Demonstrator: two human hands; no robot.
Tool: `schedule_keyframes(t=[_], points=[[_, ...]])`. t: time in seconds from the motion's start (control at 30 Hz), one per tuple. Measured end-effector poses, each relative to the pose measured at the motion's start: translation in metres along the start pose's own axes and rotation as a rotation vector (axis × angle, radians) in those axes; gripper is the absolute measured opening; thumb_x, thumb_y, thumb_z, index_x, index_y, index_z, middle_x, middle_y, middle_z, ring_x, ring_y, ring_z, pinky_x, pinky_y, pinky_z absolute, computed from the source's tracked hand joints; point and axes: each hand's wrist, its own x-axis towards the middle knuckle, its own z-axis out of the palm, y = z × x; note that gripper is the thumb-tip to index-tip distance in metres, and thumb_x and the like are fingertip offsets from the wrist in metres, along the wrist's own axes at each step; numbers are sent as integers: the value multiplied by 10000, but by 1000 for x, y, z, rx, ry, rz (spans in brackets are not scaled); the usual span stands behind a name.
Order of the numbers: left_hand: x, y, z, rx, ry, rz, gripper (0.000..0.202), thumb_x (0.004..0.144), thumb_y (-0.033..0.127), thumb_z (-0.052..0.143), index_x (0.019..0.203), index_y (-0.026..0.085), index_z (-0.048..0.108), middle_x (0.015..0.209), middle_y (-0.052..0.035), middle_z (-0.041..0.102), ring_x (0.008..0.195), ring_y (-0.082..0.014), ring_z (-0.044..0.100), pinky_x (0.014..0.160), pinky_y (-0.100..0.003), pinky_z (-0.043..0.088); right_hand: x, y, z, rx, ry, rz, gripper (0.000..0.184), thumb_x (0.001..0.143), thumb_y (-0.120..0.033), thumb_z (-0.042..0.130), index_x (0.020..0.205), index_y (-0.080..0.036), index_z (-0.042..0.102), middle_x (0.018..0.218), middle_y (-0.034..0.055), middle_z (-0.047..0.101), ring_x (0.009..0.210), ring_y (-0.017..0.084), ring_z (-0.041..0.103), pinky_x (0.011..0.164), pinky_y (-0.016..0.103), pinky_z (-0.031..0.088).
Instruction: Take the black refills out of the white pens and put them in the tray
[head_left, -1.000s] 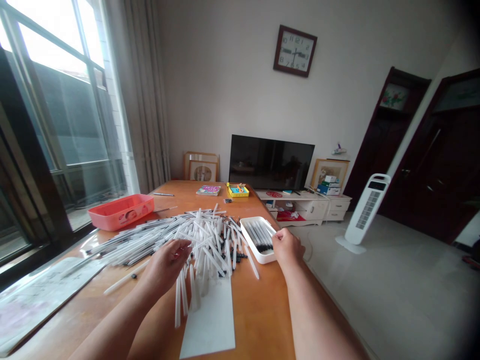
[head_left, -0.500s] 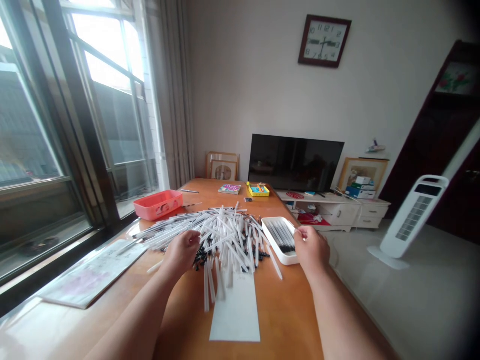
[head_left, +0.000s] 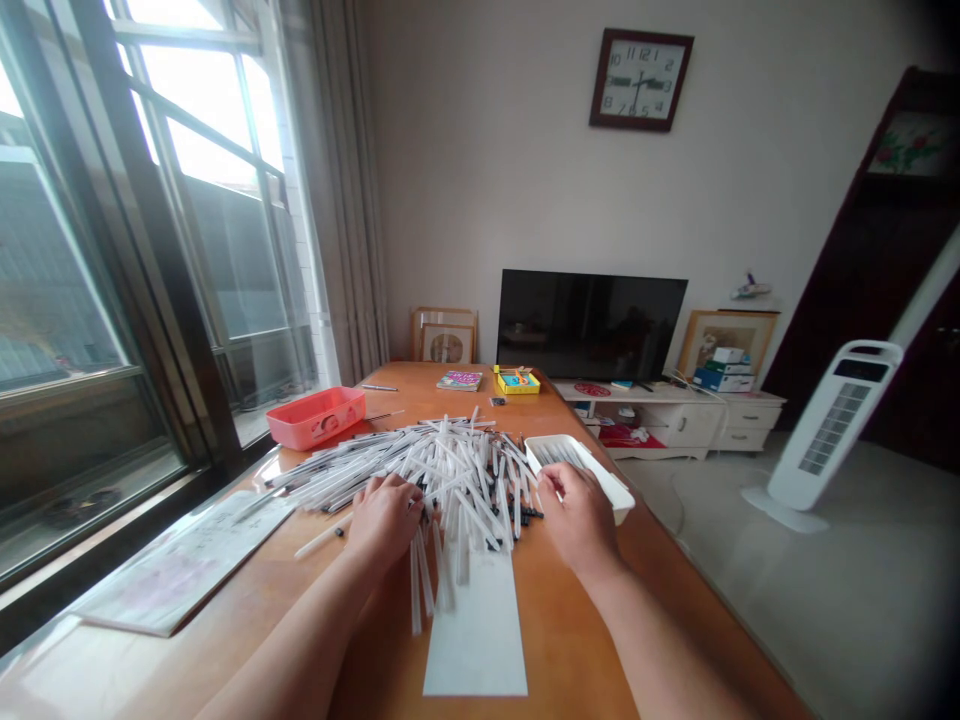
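My left hand [head_left: 386, 512] reaches into the near left side of a pile of translucent pen barrels [head_left: 457, 470]. Its fingers curl down around the small black pen caps [head_left: 431, 508], and what they grip is hidden. At the pile's right, my right hand [head_left: 581, 508] has thumb and fingers bent together, with nothing I can make out between them. It covers part of a white tray [head_left: 616, 487], in which several pens [head_left: 559, 453] lie side by side. A white paper strip [head_left: 478, 640] lies under the near edge of the pile.
A pink plastic box [head_left: 315, 415] stands left of the pile. A booklet [head_left: 180, 565] lies at the table's left edge. Farther back are a small colourful book [head_left: 459, 380], a yellow box [head_left: 517, 381] and a single pen [head_left: 379, 388].
My right hand has moved left from the tray's right side to the pile's edge. The tray's near end now sits farther right. My left hand has shifted slightly right and nearer, onto the caps.
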Motion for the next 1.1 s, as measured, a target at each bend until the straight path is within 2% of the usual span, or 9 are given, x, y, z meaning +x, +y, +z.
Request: schedule_keyframes(t=[0.13, 0.23, 0.4, 0.5, 0.67, 0.77, 0.93, 1.03, 1.1], points=[[2, 4, -4, -18, 5, -29, 226, 885, 339, 515, 859, 259, 725, 1034, -86, 704, 1041, -309, 521, 864, -421, 351, 0, -5, -1, 43, -14, 8, 195, 911, -314, 506, 827, -221, 655, 823, 68, 691, 839, 241, 583, 755, 321, 401], [3, 9, -8, -93, 29, -17, 217, 908, 335, 493, 926, 265, 698, 1014, -63, 716, 1021, -284, 561, 861, -399, 365, -2, -10, 1, 197, -46, 65, 206, 907, -358, 533, 825, -228, 669, 828, 62, 696, 805, 234, 593, 729, 319, 416], [-2, 26, -10, -386, 39, 156, 193, 929, 329, 497, 946, 232, 664, 946, -61, 715, 926, -228, 620, 796, -328, 428, -13, -24, 14, 615, -289, 301, 327, 871, -509, 619, 978, -222, 731, 785, 48, 704, 720, 221, 613, 665, 324, 459], [-9, 38, -13, -507, 11, 225, 180, 927, 332, 523, 939, 225, 666, 933, -63, 713, 895, -215, 633, 773, -316, 453, -20, -34, 22, 812, -413, 497, 425, 869, -579, 609, 1028, -204, 727, 741, 40, 673, 634, 173, 563, 562, 282, 421], [-16, 50, -19, -586, -60, 304, 161, 914, 304, 547, 929, 223, 685, 913, -57, 717, 878, -201, 638, 788, -314, 464, -23, -40, 24, 1004, -358, 608, 418, 856, -572, 653, 1005, -187, 722, 771, 39, 658, 615, 124, 517, 523, 235, 383], [-10, 38, -23, -586, -62, 244, 190, 899, 338, 556, 949, 210, 688, 923, -61, 718, 829, -192, 641, 739, -301, 468, -20, -34, 22, 1037, -290, 632, 402, 852, -556, 670, 955, -171, 723, 776, 47, 663, 619, 119, 516, 520, 226, 383], [6, -16, -35, -367, 73, -139, 165, 831, 279, 534, 881, 202, 671, 794, -31, 703, 752, -188, 630, 674, -281, 442, -15, -18, 22, 1019, -194, 696, 395, 820, -543, 711, 907, -159, 721, 738, 43, 658, 581, 103, 496, 484, 205, 356], [8, -43, -39, -219, 22, -310, 131, 773, 258, 565, 819, 208, 676, 728, -9, 688, 705, -175, 618, 610, -259, 392, -16, -13, 24, 996, -180, 696, 399, 817, -546, 712, 896, -155, 723, 732, 45, 660, 579, 101, 498, 480, 198, 358], [6, -48, -37, -190, -49, -315, 120, 755, 251, 573, 790, 210, 680, 704, -5, 682, 685, -172, 612, 586, -256, 370, -17, -13, 25, 980, -189, 693, 401, 814, -549, 714, 896, -157, 725, 731, 43, 660, 580, 99, 500, 481, 195, 359]])
